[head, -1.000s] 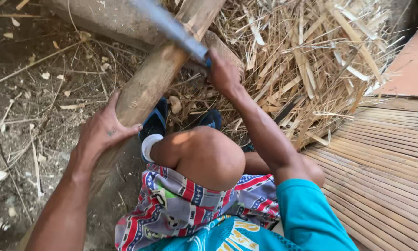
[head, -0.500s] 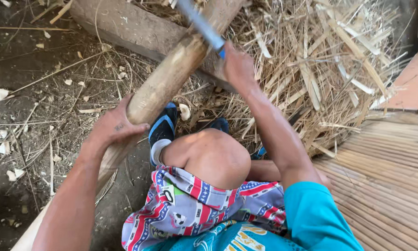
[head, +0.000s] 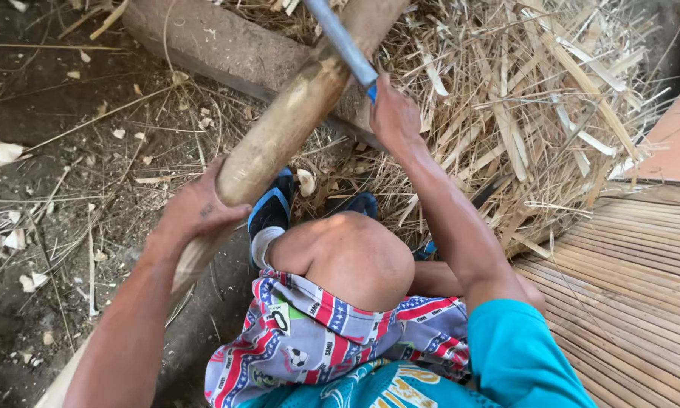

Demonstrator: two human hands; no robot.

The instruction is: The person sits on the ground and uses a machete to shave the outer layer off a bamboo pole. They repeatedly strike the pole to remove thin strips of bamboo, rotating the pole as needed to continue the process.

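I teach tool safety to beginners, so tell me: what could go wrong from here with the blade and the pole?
1. The left hand grips the bamboo pole below the blade; a slip down the pole could reach those fingers.
2. The bare knee and the foot in the blue shoe sit right beside the pole, likely within a glancing stroke.
3. Loose bamboo strips may snag the right hand.

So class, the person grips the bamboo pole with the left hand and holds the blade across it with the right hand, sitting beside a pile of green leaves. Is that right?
Not quite. The head view shows the pile is dry, straw-coloured bamboo strips, not green leaves. The rest stands: the left hand grips the bamboo pole, and the right hand holds the blade across it.
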